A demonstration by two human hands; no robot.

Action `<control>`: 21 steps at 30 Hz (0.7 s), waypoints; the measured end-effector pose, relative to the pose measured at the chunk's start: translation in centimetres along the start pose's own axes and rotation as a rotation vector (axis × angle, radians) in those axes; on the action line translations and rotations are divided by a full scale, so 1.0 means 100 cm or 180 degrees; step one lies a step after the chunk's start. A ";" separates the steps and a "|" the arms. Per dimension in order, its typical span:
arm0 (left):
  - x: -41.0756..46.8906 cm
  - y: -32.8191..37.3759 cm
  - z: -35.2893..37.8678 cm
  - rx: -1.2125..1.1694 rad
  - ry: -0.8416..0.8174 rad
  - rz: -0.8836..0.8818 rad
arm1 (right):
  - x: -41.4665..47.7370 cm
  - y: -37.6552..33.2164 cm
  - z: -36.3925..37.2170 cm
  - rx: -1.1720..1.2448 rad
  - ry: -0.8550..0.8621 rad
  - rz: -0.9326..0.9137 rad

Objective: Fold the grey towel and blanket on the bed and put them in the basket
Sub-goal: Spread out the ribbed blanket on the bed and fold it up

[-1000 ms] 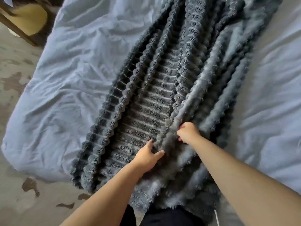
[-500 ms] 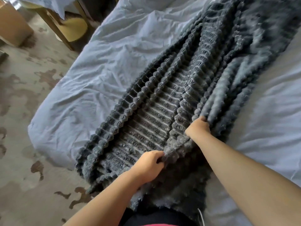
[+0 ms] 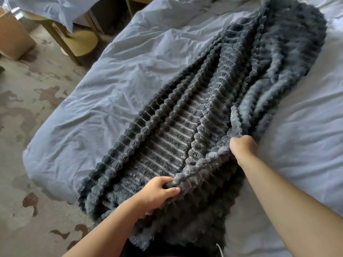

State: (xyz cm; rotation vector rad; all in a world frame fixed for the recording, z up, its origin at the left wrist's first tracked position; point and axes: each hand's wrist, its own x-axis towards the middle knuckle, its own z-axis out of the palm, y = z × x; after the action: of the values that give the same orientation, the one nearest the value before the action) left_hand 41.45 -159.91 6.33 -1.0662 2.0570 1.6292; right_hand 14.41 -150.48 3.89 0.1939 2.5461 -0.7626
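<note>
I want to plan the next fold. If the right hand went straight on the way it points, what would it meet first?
Most likely the grey blanket itself: the right hand grips its edge, and its ribbed folds lie just ahead, up and left in the picture. Depth is hard to judge.

Dark grey ribbed plush blanket (image 3: 185, 138): charcoal pile in rows of raised ridges, with thin pale grey lines between the ridges. Pale blue crumpled bed sheet (image 3: 120, 86): plain, one colour throughout. Grey-beige carpet (image 3: 27, 108): irregular brown blotches. Round wooden side table (image 3: 81, 43): yellow-tan. Cardboard box (image 3: 13, 39): plain light brown.
</note>
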 end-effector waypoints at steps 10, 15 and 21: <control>0.028 0.022 -0.064 -0.0296 -0.0088 0.0357 | -0.056 -0.108 -0.005 0.3173 -0.0803 0.0087; 0.057 0.029 -0.116 -0.0679 0.0712 0.0728 | -0.068 -0.183 0.026 0.3447 -0.0900 -0.0400; 0.129 -0.058 -0.195 -0.0263 0.2260 -0.0401 | -0.043 -0.254 0.176 0.2430 -0.1419 -0.0630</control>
State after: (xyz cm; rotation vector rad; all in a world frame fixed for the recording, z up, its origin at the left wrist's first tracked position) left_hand 40.78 -183.12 -0.02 -1.9794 2.2555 1.4017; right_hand 18.55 -181.36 5.32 0.0050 1.7745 -1.6250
